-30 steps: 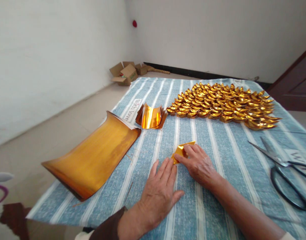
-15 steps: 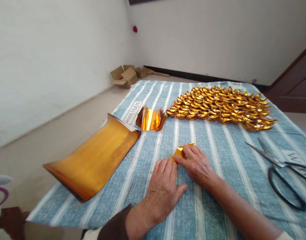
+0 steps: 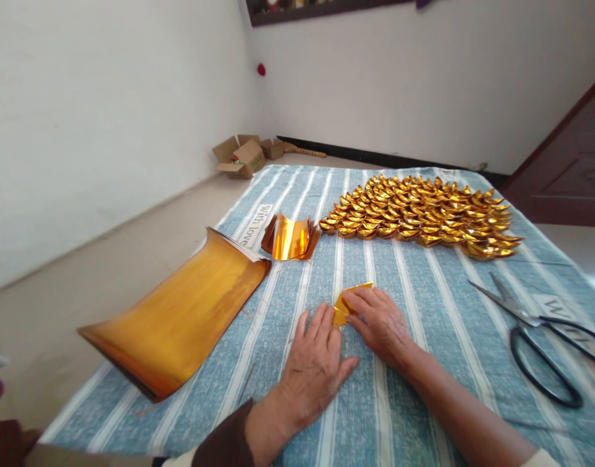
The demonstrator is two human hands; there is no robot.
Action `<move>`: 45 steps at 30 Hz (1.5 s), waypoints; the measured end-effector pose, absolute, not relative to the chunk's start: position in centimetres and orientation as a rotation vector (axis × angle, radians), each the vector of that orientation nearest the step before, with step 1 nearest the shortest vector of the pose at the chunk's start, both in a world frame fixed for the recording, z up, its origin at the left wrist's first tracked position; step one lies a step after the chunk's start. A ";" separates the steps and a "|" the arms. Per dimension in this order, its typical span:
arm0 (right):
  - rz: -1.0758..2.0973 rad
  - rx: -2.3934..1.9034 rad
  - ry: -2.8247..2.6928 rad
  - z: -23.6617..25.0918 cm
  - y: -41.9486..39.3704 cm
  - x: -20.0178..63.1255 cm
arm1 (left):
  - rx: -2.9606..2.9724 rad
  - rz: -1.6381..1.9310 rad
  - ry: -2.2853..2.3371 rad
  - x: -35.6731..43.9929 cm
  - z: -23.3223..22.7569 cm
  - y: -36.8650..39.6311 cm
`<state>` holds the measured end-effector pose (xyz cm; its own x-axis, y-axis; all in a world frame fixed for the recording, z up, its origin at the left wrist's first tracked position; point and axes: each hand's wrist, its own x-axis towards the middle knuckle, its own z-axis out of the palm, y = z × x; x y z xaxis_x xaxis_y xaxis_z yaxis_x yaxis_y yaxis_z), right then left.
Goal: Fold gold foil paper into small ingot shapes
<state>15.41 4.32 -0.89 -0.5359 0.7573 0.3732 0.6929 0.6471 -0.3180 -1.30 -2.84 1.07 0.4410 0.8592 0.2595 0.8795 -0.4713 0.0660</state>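
Note:
A small folded piece of gold foil paper (image 3: 341, 312) lies on the striped cloth. My right hand (image 3: 381, 321) has its fingers bent over the paper's right part, thumb and fingertips gripping it; they hide some of it. Flat on the cloth rests my left hand (image 3: 313, 366), fingers stretched out and thumb apart, its fingertips at the paper's left end. Beyond my hands is a small stack of curled gold foil squares (image 3: 291, 239). Many folded gold paper ingots (image 3: 419, 211) stand in rows at the back right.
Large gold sheets (image 3: 181, 311) are stacked on the left of the cloth-covered table (image 3: 278, 285). Black-handled scissors (image 3: 535, 321) lie with blades parted on the right. An opened cardboard box (image 3: 242, 159) sits on the floor by the far corner.
My right fingers have shifted slightly on the gold foil paper, drawing closer together over it. My left hand stays flat. The whole view has tilted up a little.

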 end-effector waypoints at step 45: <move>0.559 -1.254 -2.154 -1.1 4.3 14.4 | -2.633 -0.215 -1.535 -2.0 1.3 -2.5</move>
<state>14.41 4.30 -1.07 -0.3905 0.8800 0.2702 0.6374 0.4703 -0.6104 -1.98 -2.51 1.30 0.4863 0.8582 0.1644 0.8703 -0.4925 -0.0034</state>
